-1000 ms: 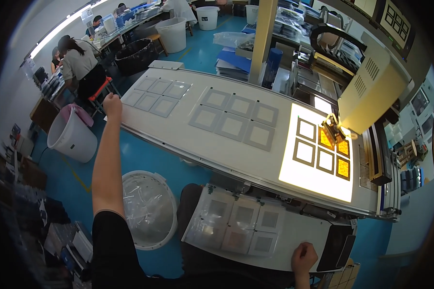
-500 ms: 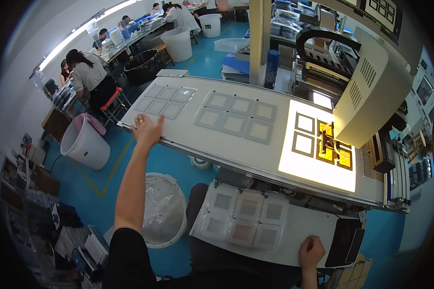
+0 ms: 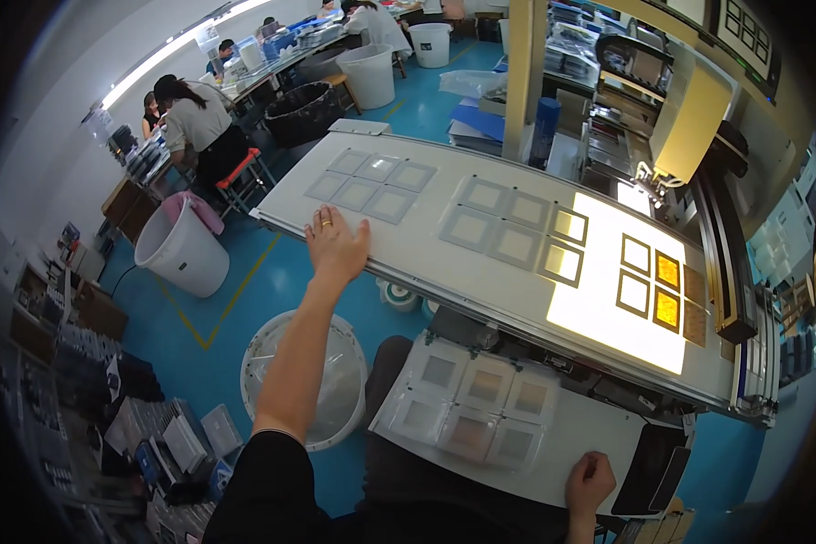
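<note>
My left hand [image 3: 338, 247] lies with fingers spread on the near edge of a long white worktable [image 3: 417, 238]. Just beyond its fingertips is a clear sheet with several grey square frames [image 3: 372, 185]. A second sheet of square frames [image 3: 514, 228] lies further right, its right column over a bright lit panel [image 3: 598, 313]. On that panel are more dark frames [image 3: 633, 293], and amber squares [image 3: 667, 308] fill some of them. My right hand [image 3: 591, 480] is curled closed on a lower white board [image 3: 553, 458], with nothing visible in it.
A clear sheet with several grey and brownish squares [image 3: 476, 412] lies on the lower board, beside a black flat device [image 3: 648, 462]. A pale machine head [image 3: 694, 113] stands behind the lit panel. White bins [image 3: 179, 249] stand on the blue floor. Other people [image 3: 195, 118] sit at a far bench.
The sheets of frames have shifted right along the table, and my left hand has moved right with them. The machine head has drawn back, uncovering the amber squares. My right hand stays put.
</note>
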Action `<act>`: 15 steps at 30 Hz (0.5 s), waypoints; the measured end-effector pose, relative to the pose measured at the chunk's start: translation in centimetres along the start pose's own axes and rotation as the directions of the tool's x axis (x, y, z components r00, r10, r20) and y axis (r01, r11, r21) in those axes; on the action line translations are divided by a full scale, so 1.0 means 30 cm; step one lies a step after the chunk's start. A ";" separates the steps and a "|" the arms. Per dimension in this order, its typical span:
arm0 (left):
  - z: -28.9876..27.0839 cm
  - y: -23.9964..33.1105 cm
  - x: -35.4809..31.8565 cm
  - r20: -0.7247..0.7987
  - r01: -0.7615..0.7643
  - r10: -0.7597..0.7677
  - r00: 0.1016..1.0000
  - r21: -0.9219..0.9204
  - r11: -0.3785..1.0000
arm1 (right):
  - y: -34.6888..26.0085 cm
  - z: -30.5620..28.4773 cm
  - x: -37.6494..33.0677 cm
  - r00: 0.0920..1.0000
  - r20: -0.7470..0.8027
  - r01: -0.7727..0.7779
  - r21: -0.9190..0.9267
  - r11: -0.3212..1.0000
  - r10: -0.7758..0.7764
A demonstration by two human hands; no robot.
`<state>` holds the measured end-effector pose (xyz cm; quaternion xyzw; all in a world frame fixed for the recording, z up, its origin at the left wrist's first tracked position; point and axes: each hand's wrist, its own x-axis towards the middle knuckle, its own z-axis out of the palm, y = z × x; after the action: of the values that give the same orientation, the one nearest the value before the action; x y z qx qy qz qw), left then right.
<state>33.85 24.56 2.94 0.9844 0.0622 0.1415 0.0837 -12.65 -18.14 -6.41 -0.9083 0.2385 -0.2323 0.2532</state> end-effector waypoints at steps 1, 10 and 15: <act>0.010 0.001 -0.010 -0.035 -0.028 0.027 0.999 -0.023 0.999 | 0.002 0.001 -0.002 1.000 0.002 -0.004 -0.009 1.000 0.004; 0.064 -0.029 -0.118 -0.573 -0.472 0.205 0.794 -0.368 0.801 | 0.026 0.022 -0.020 0.999 0.038 -0.019 0.004 1.000 0.018; 0.116 -0.042 -0.104 -0.667 -0.523 0.155 0.729 -0.396 0.755 | 0.022 0.033 -0.017 0.999 0.033 0.016 -0.036 0.999 -0.015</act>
<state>31.75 24.81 -1.43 0.8116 -0.1492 0.4687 0.3153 -12.73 -18.01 -7.70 -0.9182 0.2314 -0.2151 0.2389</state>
